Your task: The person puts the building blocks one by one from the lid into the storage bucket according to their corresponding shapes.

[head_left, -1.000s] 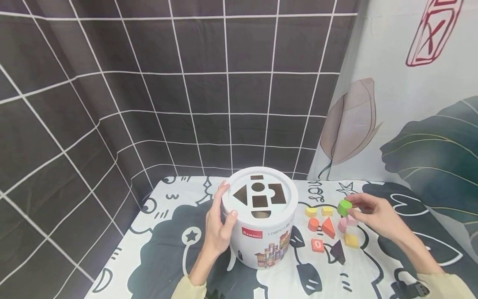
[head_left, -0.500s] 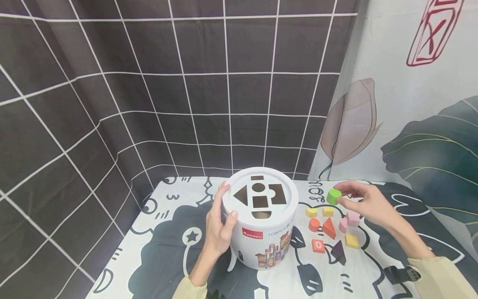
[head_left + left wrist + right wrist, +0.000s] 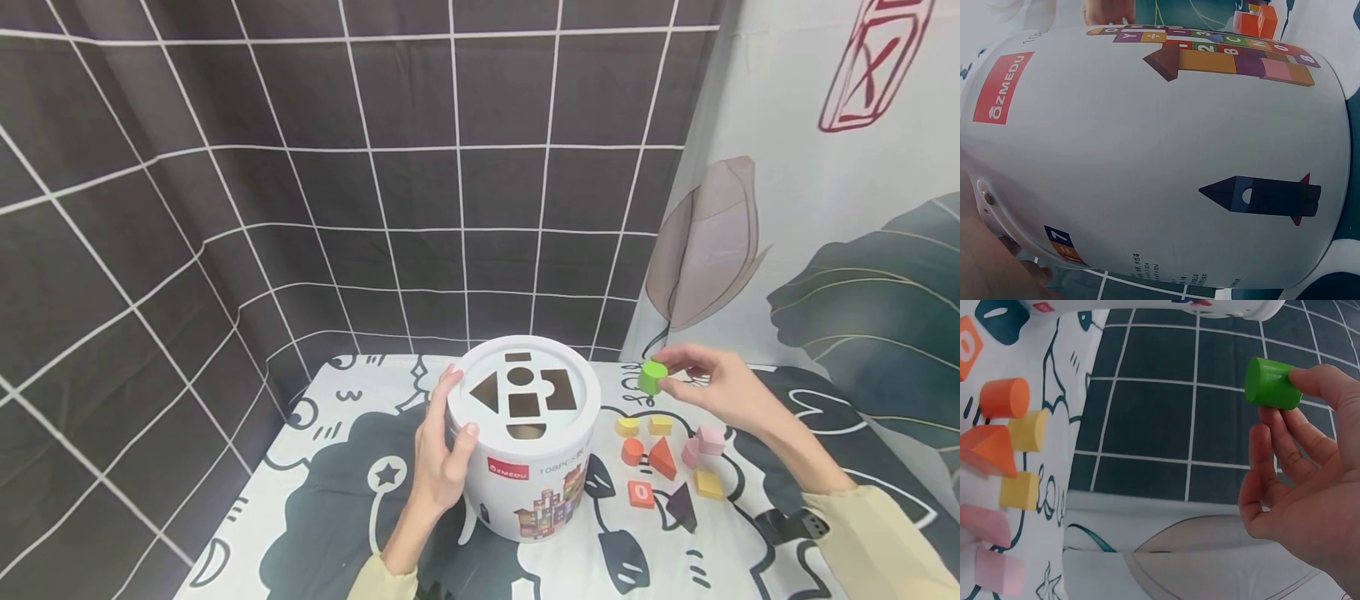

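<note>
My left hand [image 3: 442,442] rests against the left side of a white toy-block bucket [image 3: 525,483], its fingers along the rim and the thumb at the front. The bucket stands upright under a white lid [image 3: 480,425] with several cut-out shapes, among them a round hole [image 3: 521,376]. My right hand [image 3: 716,387] pinches a green cylinder block [image 3: 652,377] between thumb and fingertips, raised to the right of the bucket. In the right wrist view, the thumb lies on one side of the green cylinder block [image 3: 1269,384], fingertips on the other.
Right of the bucket lie an orange cylinder [image 3: 632,452], an orange triangular block [image 3: 662,458], a red block marked 0 [image 3: 641,493], a dark triangular block [image 3: 681,507], and several yellow and pink blocks [image 3: 710,440]. A dark gridded cloth [image 3: 495,183] hangs behind the table.
My right hand has lifted the green cylinder block away from the pink blocks and carried it leftward, nearer the bucket. The left hand and bucket have stayed in place.
</note>
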### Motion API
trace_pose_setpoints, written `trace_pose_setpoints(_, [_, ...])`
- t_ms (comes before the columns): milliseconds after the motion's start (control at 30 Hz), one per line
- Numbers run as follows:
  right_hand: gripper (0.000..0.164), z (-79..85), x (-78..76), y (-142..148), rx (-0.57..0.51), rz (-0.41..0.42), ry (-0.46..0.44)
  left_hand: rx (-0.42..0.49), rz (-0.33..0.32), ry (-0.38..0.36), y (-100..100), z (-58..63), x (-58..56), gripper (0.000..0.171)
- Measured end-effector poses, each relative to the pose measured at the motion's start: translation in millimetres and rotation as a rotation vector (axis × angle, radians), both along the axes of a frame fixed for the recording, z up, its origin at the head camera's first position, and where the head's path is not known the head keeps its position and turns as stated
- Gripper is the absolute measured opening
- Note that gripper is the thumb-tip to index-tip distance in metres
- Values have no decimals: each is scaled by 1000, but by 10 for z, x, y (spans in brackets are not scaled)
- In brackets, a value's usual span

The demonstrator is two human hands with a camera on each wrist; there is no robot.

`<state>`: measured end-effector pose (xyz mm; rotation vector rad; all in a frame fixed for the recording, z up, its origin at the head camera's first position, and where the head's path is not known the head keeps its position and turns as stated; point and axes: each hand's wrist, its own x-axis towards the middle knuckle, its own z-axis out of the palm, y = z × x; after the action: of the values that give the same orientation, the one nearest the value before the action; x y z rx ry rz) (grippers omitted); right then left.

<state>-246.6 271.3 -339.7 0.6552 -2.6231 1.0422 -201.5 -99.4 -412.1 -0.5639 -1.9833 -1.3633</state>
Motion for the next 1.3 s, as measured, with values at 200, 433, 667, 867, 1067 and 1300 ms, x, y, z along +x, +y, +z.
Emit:
trace_pose_setpoints(200, [30, 62, -23, -72, 10, 11, -6, -3, 4, 8, 5, -1, -5, 63])
trace_pose_setpoints(433, [28, 102, -59, -138, -7, 45, 6, -2, 2, 6, 4, 5, -7, 63])
trace_pose_setpoints(667, [28, 168, -89, -227, -15, 61, -1, -2, 7, 13, -2, 5, -9, 63])
trace_pose_setpoints(867, [28, 230, -128, -348, -63, 110, 36, -2, 11, 14, -1, 5, -14, 62])
trace_pose_setpoints(1067, [28, 271, -160, -479, -97, 155, 40, -1, 8, 12, 4, 1, -9, 63])
trace_pose_setpoints(1300, [29, 300, -190, -689, -128, 204, -9, -8, 8, 3, 16, -3, -7, 64])
